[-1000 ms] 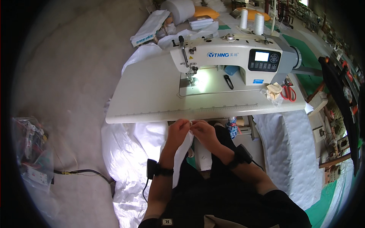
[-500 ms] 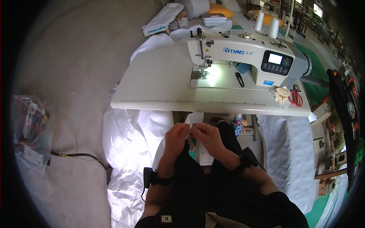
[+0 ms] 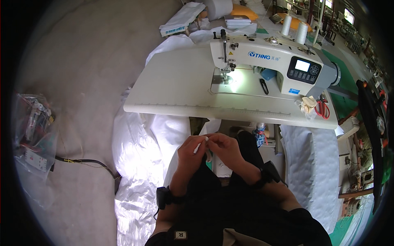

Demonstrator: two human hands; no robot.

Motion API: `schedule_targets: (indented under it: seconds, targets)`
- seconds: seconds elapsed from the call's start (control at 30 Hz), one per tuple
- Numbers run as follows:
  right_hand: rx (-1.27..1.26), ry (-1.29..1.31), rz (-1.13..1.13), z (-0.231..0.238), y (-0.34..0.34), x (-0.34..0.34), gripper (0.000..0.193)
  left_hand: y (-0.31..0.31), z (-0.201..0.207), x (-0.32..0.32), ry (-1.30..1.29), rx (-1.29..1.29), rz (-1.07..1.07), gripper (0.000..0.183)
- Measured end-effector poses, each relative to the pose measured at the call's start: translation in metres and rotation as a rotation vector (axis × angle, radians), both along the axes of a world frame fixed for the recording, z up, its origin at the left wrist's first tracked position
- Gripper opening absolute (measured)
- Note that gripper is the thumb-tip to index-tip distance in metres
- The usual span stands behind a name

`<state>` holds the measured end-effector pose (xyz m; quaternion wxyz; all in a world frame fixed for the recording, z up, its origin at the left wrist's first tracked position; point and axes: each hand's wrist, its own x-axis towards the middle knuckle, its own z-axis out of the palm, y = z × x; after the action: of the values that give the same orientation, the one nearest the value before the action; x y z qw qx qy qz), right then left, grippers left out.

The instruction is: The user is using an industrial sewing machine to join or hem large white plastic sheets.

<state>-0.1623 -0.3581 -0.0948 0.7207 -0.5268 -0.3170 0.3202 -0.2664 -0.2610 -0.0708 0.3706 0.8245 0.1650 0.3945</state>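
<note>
Head view: both forearms rise from the lower edge, elbows bent, converging in front of the dark-clothed torso; a black device is strapped at each wrist. Left hand (image 3: 190, 153) has its back partly turned to the camera, fingers curled inward, tips pinched on a small white strip (image 3: 197, 149). Right hand (image 3: 225, 148) comes in from the other side, wrist angled toward the left, thumb and forefinger closed on the same strip's upper end; the two sets of fingertips nearly meet. Strip sits between the hands, above the lap, just off the near edge of the sewing table (image 3: 172, 88). Most of it is covered by fingers; material and full length hard to make out. Cannot tell whether it joins the white fabric (image 3: 211, 126) behind the hands, which runs under the tabletop. Right hand's lower fingers are folded, partly hidden. Sewing machine (image 3: 250, 52) stands beyond, lamp glare washing out the plate beside its needle. White sheeting (image 3: 137, 164) at left runs past the lower edge; upper arms also cut off or lost in dark clothing.
</note>
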Motion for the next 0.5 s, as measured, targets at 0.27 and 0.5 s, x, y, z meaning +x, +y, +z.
schedule_targets:
  seconds: [0.27, 0.5]
  targets:
    - [-0.005, 0.226, 0.19, 0.009, 0.001, 0.003, 0.019, -0.001, -0.004, -0.007, 0.043, -0.075, 0.086, 0.005]
    - [-0.017, 0.446, 0.247, 0.011, 0.005, 0.004, 0.022, -0.002, -0.001, -0.017, 0.081, -0.317, 0.123, 0.007]
